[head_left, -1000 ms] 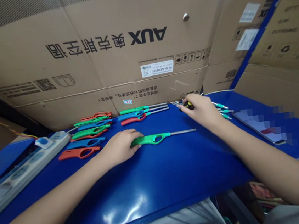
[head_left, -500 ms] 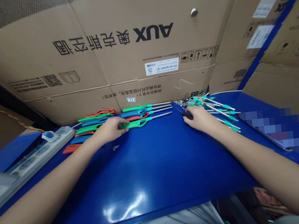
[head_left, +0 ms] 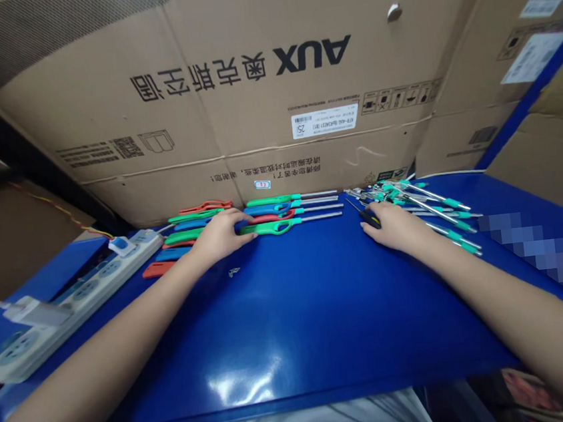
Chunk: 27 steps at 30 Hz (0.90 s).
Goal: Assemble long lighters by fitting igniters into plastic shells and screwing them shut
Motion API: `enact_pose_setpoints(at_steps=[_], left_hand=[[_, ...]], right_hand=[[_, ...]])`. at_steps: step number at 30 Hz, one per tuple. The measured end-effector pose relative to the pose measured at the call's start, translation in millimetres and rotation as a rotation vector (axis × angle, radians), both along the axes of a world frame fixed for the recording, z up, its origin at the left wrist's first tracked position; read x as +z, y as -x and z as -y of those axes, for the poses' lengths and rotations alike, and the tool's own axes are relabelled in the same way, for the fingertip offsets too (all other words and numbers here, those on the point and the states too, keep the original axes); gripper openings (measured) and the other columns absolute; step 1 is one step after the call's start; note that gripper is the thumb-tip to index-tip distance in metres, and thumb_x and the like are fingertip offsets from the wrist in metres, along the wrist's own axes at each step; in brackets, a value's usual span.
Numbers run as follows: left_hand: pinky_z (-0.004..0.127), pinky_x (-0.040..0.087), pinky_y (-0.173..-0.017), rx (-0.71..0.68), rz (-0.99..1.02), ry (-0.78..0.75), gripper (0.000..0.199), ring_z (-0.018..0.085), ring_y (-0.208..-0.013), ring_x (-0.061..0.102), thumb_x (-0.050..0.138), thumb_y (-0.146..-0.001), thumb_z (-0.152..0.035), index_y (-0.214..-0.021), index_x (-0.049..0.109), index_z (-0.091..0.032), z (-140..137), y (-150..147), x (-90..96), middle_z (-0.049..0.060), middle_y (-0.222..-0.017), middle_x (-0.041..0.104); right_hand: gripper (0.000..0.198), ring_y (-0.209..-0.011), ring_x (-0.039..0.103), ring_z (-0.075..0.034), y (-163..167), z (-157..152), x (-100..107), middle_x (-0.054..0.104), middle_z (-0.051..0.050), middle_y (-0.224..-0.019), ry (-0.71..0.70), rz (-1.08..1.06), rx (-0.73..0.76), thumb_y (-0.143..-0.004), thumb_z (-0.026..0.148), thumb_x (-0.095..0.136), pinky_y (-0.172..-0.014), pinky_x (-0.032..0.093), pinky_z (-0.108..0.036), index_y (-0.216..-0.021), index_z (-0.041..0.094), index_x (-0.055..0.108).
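Note:
In the head view my left hand (head_left: 222,236) rests at the handle end of the nearest green lighter (head_left: 270,227), a long-nosed gas lighter with a metal tube. Its thumb and fingers are apart, with a gap showing between them. More assembled lighters in green, blue and red lie in a row behind it. My right hand (head_left: 388,226) grips a screwdriver (head_left: 370,218) with a black and yellow handle, its thin shaft pointing to the far left. Beside that hand is a pile of metal lighter tubes (head_left: 441,201) with teal collars.
Loose handle shells (head_left: 159,269) in orange, blue and green lie left of my left hand. Tiny metal parts (head_left: 234,271) sit on the blue table (head_left: 293,317). A white power strip (head_left: 93,291) runs along the left. Cardboard (head_left: 252,120) stands behind, and a blurred-out object (head_left: 547,250) lies right.
The camera view has shifted, so the scene sits farther right in the picture. Both hands stay at nearly the same places on the table, the right still with the screwdriver.

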<state>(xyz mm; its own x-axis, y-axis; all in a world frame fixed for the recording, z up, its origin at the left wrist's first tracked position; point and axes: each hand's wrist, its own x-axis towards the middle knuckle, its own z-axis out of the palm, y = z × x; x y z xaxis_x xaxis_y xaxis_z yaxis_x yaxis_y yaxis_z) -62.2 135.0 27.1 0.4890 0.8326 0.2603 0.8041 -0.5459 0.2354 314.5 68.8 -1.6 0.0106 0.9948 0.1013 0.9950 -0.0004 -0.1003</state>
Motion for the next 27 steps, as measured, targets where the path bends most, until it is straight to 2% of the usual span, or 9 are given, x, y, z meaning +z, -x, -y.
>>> enact_pose_setpoints(at_steps=[2,4,8,12,15,20,27], left_hand=[[0.037,0.049,-0.102,0.036,0.000,-0.041,0.036,0.027,-0.109,0.066,0.060,-0.088,-0.044,-0.109,0.073,-0.018,0.7,9.1,14.4,0.009,-0.115,0.072],[0.039,0.048,-0.102,0.096,-0.011,-0.072,0.034,0.029,-0.108,0.066,0.059,-0.089,-0.042,-0.106,0.071,-0.015,0.6,22.9,29.8,0.009,-0.113,0.072],[0.037,0.050,-0.096,0.110,-0.130,0.014,0.038,0.027,-0.096,0.065,0.067,-0.082,-0.045,-0.101,0.069,-0.012,3.3,54.6,47.7,0.005,-0.096,0.070],[0.033,0.052,-0.087,0.116,-0.183,0.120,0.042,0.027,-0.091,0.067,0.069,-0.079,-0.047,-0.105,0.068,-0.013,8.2,75.8,44.0,0.007,-0.098,0.071],[0.031,0.054,-0.083,0.120,-0.169,0.185,0.047,0.028,-0.093,0.069,0.067,-0.079,-0.049,-0.111,0.066,-0.015,6.1,85.6,36.7,0.009,-0.105,0.074],[0.030,0.055,-0.084,0.117,-0.147,0.219,0.051,0.028,-0.098,0.070,0.065,-0.080,-0.053,-0.115,0.066,-0.016,-7.2,98.2,29.7,0.009,-0.109,0.075],[0.030,0.052,-0.086,0.042,-0.239,0.153,0.041,0.025,-0.099,0.067,0.062,-0.090,-0.043,-0.116,0.069,-0.012,-3.8,101.4,37.6,0.009,-0.113,0.073]], right_hand=[[0.049,-0.107,0.067,-0.037,0.3,3.6,4.4,0.063,-0.022,-0.131,-0.003,0.020,-0.014,-0.097,0.044,0.051,-0.074,0.052,-0.040,-0.132,0.011,0.058],[0.051,-0.103,0.068,-0.036,-2.0,6.2,10.1,0.064,-0.020,-0.129,-0.032,0.035,-0.023,-0.097,0.051,0.048,-0.072,0.051,-0.039,-0.131,0.014,0.059],[0.051,-0.094,0.069,-0.031,-7.8,7.2,17.5,0.070,-0.016,-0.114,-0.087,0.021,0.026,-0.094,0.056,0.053,-0.074,0.052,-0.039,-0.123,0.016,0.063],[0.056,-0.103,0.068,-0.037,-5.3,6.4,13.5,0.068,-0.019,-0.125,0.051,0.065,0.007,-0.092,0.051,0.057,-0.069,0.050,-0.039,-0.136,0.017,0.056],[0.054,-0.096,0.071,-0.036,-2.3,4.2,8.4,0.072,-0.020,-0.116,0.132,0.044,-0.040,-0.093,0.041,0.053,-0.066,0.048,-0.037,-0.141,0.016,0.049],[0.052,-0.094,0.072,-0.035,-3.3,-2.1,6.1,0.075,-0.018,-0.105,0.080,0.017,-0.078,-0.095,0.037,0.052,-0.068,0.048,-0.036,-0.142,0.015,0.048],[0.052,-0.101,0.070,-0.040,-4.9,-4.5,6.0,0.071,-0.019,-0.118,0.052,0.098,-0.130,-0.098,0.047,0.047,-0.065,0.050,-0.039,-0.141,0.018,0.050]])
